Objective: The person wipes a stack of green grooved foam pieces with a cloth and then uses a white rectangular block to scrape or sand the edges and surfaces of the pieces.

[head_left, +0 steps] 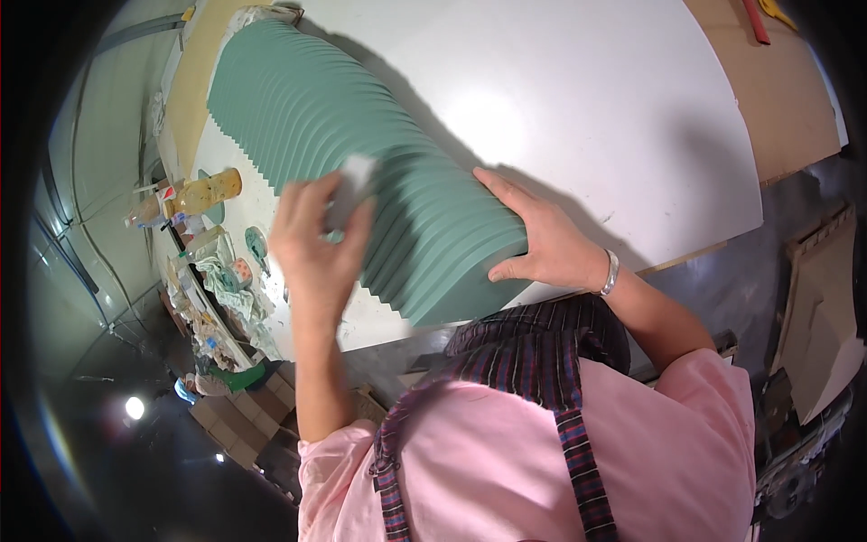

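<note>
A long row of overlapping green flat panels (307, 117) lies fanned out across a white tabletop (587, 108). My left hand (312, 239) grips a small grey block (350, 185) and presses it against the panel edges near the row's near end. My right hand (542, 239) lies flat on the nearest panels, with the thumb hooked over the front edge. A silver bracelet (611, 272) sits on that wrist.
At the table's left edge stand a yellow bottle (208, 191), stained rags (230, 285) and small pots. Brown board (777, 90) covers the far right of the table. Cardboard pieces (826, 307) lean on the floor at right.
</note>
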### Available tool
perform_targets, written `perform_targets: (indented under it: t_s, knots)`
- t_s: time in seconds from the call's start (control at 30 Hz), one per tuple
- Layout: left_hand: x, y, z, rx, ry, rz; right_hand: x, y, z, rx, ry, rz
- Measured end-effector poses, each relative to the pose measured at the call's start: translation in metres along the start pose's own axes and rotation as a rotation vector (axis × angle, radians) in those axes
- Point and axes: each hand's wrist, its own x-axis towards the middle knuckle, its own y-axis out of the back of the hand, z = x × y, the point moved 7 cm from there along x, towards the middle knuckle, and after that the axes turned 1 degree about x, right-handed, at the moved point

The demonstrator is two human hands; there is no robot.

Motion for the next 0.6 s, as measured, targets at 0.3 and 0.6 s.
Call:
perform_targets:
  t_s: [0.3, 0.6]
  knots:
    - [-0.019, 0.01, -0.012, 0.082, 0.082, -0.012, -0.005, -0.012, 0.001, -0.039, -0.059, 0.02]
    - [-0.033, 0.011, -0.025, 0.012, 0.109, -0.031, -0.001, -0.014, 0.009, 0.026, -0.038, -0.083]
